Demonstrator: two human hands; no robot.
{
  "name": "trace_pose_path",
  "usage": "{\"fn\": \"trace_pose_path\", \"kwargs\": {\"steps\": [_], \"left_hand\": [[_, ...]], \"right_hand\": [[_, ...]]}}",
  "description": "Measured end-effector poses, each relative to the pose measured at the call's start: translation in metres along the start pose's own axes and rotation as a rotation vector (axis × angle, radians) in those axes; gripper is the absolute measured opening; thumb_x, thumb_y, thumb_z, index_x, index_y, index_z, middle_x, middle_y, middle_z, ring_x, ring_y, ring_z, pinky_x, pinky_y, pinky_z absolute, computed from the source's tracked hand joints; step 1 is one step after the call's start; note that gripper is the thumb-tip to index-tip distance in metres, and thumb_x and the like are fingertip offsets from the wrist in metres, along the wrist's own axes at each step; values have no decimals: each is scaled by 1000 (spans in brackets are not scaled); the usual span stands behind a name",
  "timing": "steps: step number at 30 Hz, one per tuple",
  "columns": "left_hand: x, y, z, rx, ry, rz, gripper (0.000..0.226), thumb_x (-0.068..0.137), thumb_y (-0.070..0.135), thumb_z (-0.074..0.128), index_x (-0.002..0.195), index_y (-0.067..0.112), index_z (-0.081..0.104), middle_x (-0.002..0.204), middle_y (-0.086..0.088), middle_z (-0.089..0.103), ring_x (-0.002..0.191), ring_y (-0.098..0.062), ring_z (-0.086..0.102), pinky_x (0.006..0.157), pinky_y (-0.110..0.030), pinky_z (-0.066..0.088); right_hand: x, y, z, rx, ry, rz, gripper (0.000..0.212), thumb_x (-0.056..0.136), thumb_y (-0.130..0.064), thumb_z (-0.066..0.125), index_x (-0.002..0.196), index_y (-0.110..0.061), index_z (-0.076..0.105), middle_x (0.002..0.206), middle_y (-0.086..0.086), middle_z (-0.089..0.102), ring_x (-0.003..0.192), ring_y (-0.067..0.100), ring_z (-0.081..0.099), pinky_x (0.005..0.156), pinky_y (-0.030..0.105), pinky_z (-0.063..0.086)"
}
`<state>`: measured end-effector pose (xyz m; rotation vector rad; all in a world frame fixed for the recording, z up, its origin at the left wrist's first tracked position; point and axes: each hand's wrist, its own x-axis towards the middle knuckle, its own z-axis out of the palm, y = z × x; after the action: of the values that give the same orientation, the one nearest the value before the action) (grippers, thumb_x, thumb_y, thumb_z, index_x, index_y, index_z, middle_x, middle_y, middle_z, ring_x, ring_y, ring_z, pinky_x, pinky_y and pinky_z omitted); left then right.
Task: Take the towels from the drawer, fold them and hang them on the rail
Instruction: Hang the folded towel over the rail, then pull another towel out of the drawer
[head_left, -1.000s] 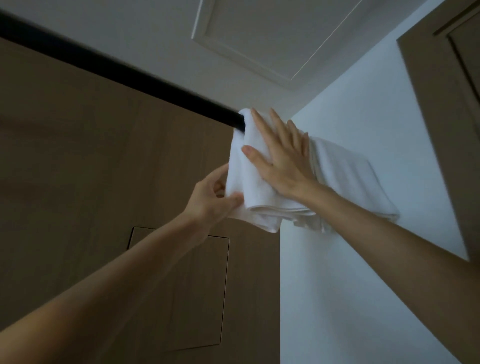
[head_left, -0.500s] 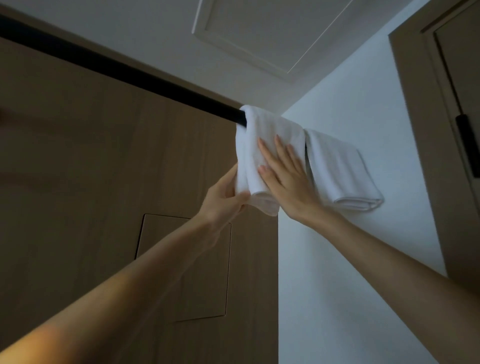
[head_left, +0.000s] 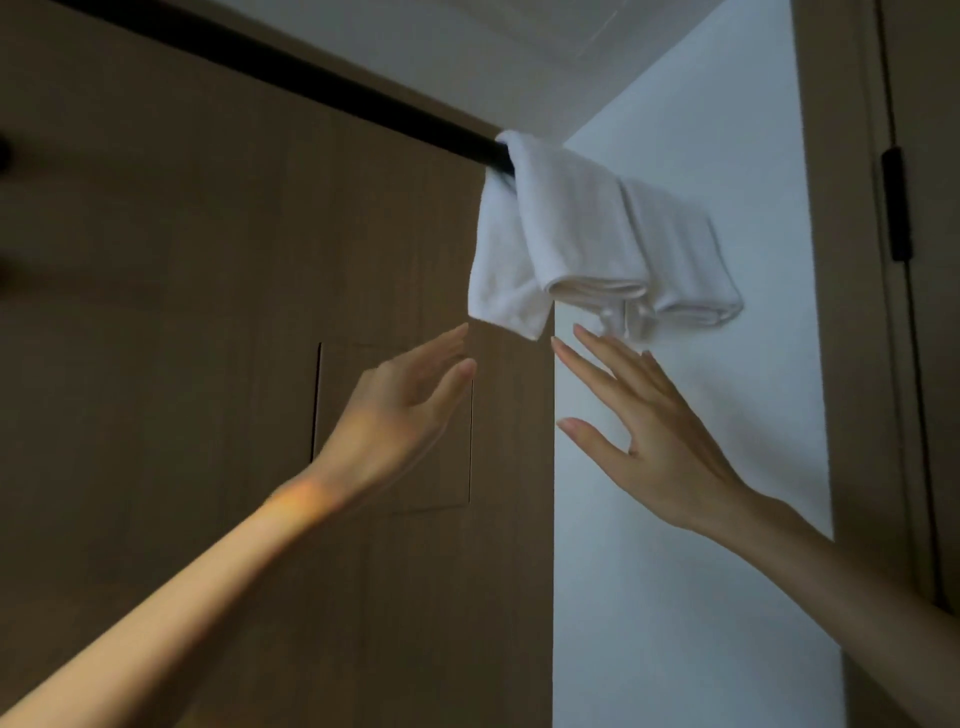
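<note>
Folded white towel (head_left: 566, 228) and second towel (head_left: 675, 249) hang side by side on the black rail (head_left: 332, 88) at its end by the white wall (head_left: 675, 519); behind them is a wooden panel (head_left: 156, 312) with a hatch (head_left: 337, 374). I see the left hand (head_left: 395, 415) and right hand (head_left: 654, 436) just below, fingers straight, holding nothing — half a second ago both were on the first towel.

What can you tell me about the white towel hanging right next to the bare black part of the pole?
The towel is white and looks like soft, fluffy cloth. It is folded into a thick strip and draped over the black rail, so one half hangs in front and the other behind. The back half hangs lower and sticks out to the left. The layered fold shows at the front bottom edge. A second towel hangs snug against its right side. The left hand and right hand are open just below it, not touching.
</note>
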<state>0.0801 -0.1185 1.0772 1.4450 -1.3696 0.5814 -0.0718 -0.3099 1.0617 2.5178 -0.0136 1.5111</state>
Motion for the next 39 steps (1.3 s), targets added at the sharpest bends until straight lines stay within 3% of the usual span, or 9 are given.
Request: {"fn": "trace_pose_path", "kwargs": {"steps": [3,9,15,20,26,32,39], "left_hand": [[-39,-10,0,244,-64,10,49,95,54,45,142,40,41,139,18,50,127,-3,48,106,-33,43],[-131,-8,2,629,-144,98,53,93,50,39,141,29,46,141,8,51,125,-15,52,99,-30,43],[-220,3,12,770,-255,-37,53,94,49,39,142,27,45,143,4,49,131,-19,48,107,-35,36],[-292,22,31,798,-344,-191,54,94,48,36,142,25,46,142,0,51,129,-23,50,107,-39,36],[-390,36,44,788,-415,-384,51,95,40,47,143,24,44,142,0,50,129,-23,50,106,-43,40],[-488,24,58,766,-495,-570,50,94,33,57,141,22,47,136,-1,56,122,-23,55,101,-41,45],[-614,-25,88,684,-582,-859,51,96,33,53,144,25,42,140,2,52,127,-18,50,104,-37,42]], "right_hand": [[-33,-16,5,29,-76,24,58,96,-55,34,151,-43,20,160,-15,18,148,3,7,122,36,4],[-102,-44,25,123,-210,48,55,95,-51,39,147,-46,25,153,-25,23,142,-7,9,119,26,3],[-175,-74,38,244,-324,51,51,97,-35,53,146,-36,37,150,-14,38,142,8,29,120,34,13],[-251,-102,47,343,-435,50,47,94,-37,49,141,-33,46,143,-10,50,135,12,41,116,36,23],[-345,-134,66,452,-618,22,43,95,-32,56,138,-32,50,140,-12,52,131,8,42,112,27,18],[-428,-172,100,541,-805,53,41,94,-27,58,134,-30,54,134,-12,56,124,7,44,110,33,32],[-523,-217,162,604,-1085,129,39,101,-32,45,140,-33,46,140,-13,49,132,5,38,113,25,18]]}}
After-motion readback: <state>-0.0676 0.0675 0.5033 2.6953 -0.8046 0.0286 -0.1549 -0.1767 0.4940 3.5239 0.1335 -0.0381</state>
